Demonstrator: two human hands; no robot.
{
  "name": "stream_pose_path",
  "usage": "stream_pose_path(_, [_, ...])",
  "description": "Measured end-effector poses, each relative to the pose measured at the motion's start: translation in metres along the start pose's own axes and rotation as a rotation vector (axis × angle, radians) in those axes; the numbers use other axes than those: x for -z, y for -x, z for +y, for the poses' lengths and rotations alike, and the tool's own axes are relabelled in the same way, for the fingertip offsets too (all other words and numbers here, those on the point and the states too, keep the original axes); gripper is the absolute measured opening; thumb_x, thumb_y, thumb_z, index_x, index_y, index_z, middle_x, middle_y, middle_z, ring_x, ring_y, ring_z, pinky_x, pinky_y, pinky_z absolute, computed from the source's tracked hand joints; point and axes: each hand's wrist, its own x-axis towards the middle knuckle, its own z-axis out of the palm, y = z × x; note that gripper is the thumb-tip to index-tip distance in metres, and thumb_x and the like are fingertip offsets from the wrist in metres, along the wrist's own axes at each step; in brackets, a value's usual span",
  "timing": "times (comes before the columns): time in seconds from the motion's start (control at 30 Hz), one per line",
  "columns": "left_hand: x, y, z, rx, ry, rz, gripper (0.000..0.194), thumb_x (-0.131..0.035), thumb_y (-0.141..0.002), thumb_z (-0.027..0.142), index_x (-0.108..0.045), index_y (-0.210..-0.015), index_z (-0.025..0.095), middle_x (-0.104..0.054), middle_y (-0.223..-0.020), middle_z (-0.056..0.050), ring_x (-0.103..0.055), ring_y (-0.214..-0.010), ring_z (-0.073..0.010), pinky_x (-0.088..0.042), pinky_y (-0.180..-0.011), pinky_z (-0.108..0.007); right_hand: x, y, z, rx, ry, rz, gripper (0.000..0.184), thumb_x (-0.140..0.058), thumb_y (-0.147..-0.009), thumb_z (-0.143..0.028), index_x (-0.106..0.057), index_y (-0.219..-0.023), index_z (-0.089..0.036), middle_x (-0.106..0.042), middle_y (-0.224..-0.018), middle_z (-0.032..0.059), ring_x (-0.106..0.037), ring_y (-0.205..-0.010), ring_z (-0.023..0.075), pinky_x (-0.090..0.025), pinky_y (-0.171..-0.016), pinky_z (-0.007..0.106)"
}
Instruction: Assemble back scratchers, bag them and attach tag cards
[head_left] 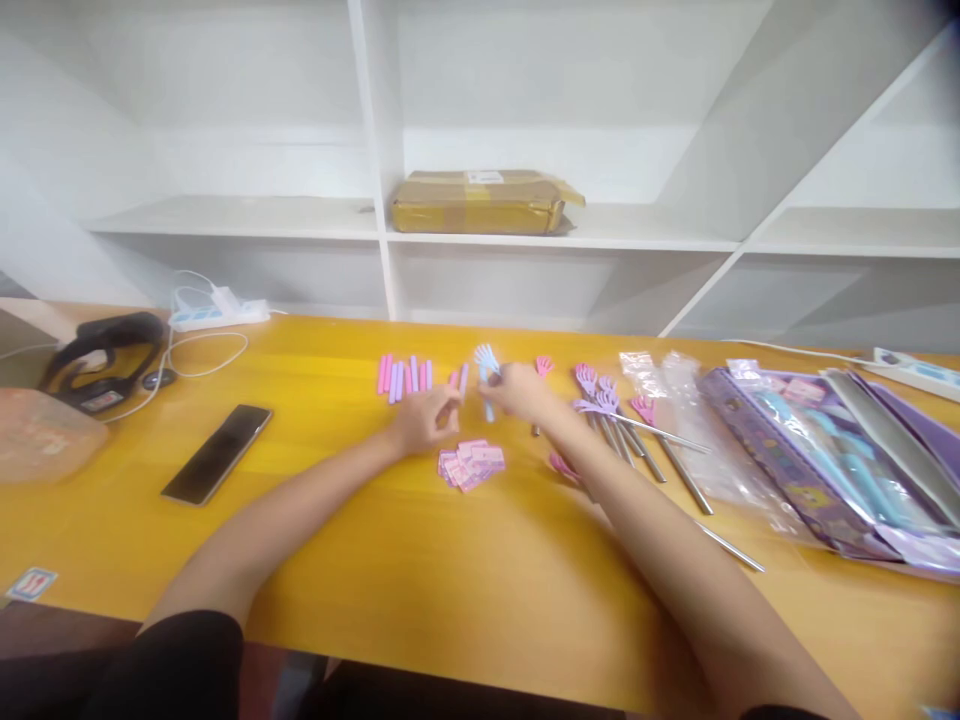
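Sticks (409,378) far on the table (450,580) risked being scattered by a brush from the left hand (424,420), narrowly curled, contents unclear, as the right hand (519,392) pinched a blue hand-shaped piece (487,358) just right of them.

White open shelving (381,130) behind yellow wooden table (480,570); soft shadows across compartments (570,70).

The hand-shaped heads (486,355) look like plastic, the rods (686,475) shiny metal, the table (480,580) smooth wood.
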Motion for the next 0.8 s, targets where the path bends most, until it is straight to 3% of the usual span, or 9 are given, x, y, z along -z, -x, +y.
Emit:
stream_pose_path(0.13, [-0.008, -0.01, 0.041, 0.209, 0.122, 0.091, 0.032, -0.058, -0.108, 0.038, -0.054, -0.131, 0.016, -0.066, -0.113, -0.011, -0.061, -0.084, -0.0166, -0.055, -0.081, -0.033, 0.022, 0.039, -0.009, 0.1, -0.173, 0.089, 0.029, -0.064, -0.105, -0.039, -0.073, -0.095, -0.013, -0.069, -0.072, 0.003, -0.059, -0.061, 0.0106, -0.04, -0.058, 0.024])
stream_pose_path(0.23, [-0.003, -0.028, 0.072, 0.447, 0.546, -0.003, 0.045, -0.063, -0.107, 0.06, -0.054, -0.122, 0.019, -0.065, -0.106, -0.008, -0.066, -0.088, -0.0174, -0.056, -0.079, -0.032, 0.031, 0.063, -0.018, 0.177, -0.272, 0.137, 0.025, -0.065, -0.103, -0.04, -0.07, -0.096, -0.016, -0.069, -0.074, 0.0005, -0.057, -0.061, 0.0093, -0.037, -0.059, 0.023])
stream_pose_path(0.33, [0.027, -0.058, 0.092, 0.487, 0.695, -0.153, 0.049, -0.052, -0.109, 0.069, -0.055, -0.108, 0.02, -0.064, -0.089, -0.003, -0.065, -0.077, -0.0158, -0.055, -0.076, -0.031, 0.04, 0.08, -0.021, 0.29, -0.391, 0.236, 0.029, -0.07, -0.101, -0.044, -0.065, -0.09, -0.018, -0.064, -0.068, -0.0013, -0.054, -0.061, 0.01, -0.037, -0.061, 0.024])
stream_pose_path(0.43, [0.081, -0.089, 0.104, 0.369, 0.403, -0.494, 0.048, -0.048, -0.113, 0.064, -0.064, -0.105, 0.02, -0.064, -0.078, -0.002, -0.06, -0.068, -0.0145, -0.047, -0.063, -0.027, 0.061, 0.088, -0.009, 0.37, -0.596, 0.445, 0.041, -0.068, -0.102, -0.056, -0.063, -0.085, -0.019, -0.055, -0.063, -0.0022, -0.05, -0.057, 0.0109, -0.036, -0.059, 0.026])
stream_pose_path(0.53, [0.135, -0.104, 0.118, 0.296, 0.226, -0.616, 0.047, -0.043, -0.116, 0.061, -0.066, -0.104, 0.021, -0.072, -0.091, -0.003, -0.064, -0.072, -0.0149, -0.048, -0.063, -0.026, 0.091, 0.093, 0.013, 0.466, -0.865, 0.648, 0.056, -0.063, -0.104, -0.069, -0.061, -0.079, -0.019, -0.058, -0.068, 0.0007, -0.056, -0.064, 0.012, -0.042, -0.062, 0.027])
stream_pose_path(0.6, [0.159, -0.102, 0.126, 0.24, 0.108, -0.599, 0.048, -0.041, -0.116, 0.059, -0.067, -0.102, 0.021, -0.073, -0.092, -0.003, -0.065, -0.075, -0.0154, -0.049, -0.067, -0.026, 0.108, 0.099, 0.027, 0.565, -0.946, 0.805, 0.06, -0.067, -0.102, -0.072, -0.065, -0.076, -0.018, -0.06, -0.071, 0.0026, -0.055, -0.065, 0.0107, -0.041, -0.061, 0.026])
stream_pose_path(0.67, [0.172, -0.096, 0.132, 0.208, -0.01, -0.543, 0.047, -0.04, -0.117, 0.056, -0.068, -0.104, 0.022, -0.072, -0.09, -0.002, -0.064, -0.076, -0.0156, -0.049, -0.071, -0.027, 0.121, 0.108, 0.036, 0.636, -0.993, 0.912, 0.059, -0.071, -0.1, -0.071, -0.069, -0.074, -0.017, -0.054, -0.066, 0.0018, -0.042, -0.054, 0.0084, -0.028, -0.05, 0.027])
stream_pose_path(0.73, [0.178, -0.09, 0.134, 0.192, -0.105, -0.492, 0.045, -0.039, -0.118, 0.054, -0.071, -0.115, 0.023, -0.073, -0.094, -0.002, -0.066, -0.079, -0.0164, -0.051, -0.076, -0.027, 0.127, 0.12, 0.04, 0.631, -1.066, 0.906, 0.052, -0.076, -0.099, -0.066, -0.074, -0.078, -0.018, -0.048, -0.062, -0.0003, -0.026, -0.046, 0.0067, -0.014, -0.045, 0.029])
stream_pose_path(0.8, [0.18, -0.086, 0.133, 0.174, -0.209, -0.427, 0.045, -0.038, -0.118, 0.053, -0.071, -0.129, 0.024, -0.077, -0.104, -0.003, -0.069, -0.086, -0.0181, -0.053, -0.082, -0.028, 0.13, 0.129, 0.039, 0.604, -1.144, 0.835, 0.042, -0.081, -0.096, -0.059, -0.076, -0.082, -0.02, -0.056, -0.07, 0.0023, -0.029, -0.045, 0.0066, -0.014, -0.043, 0.03])
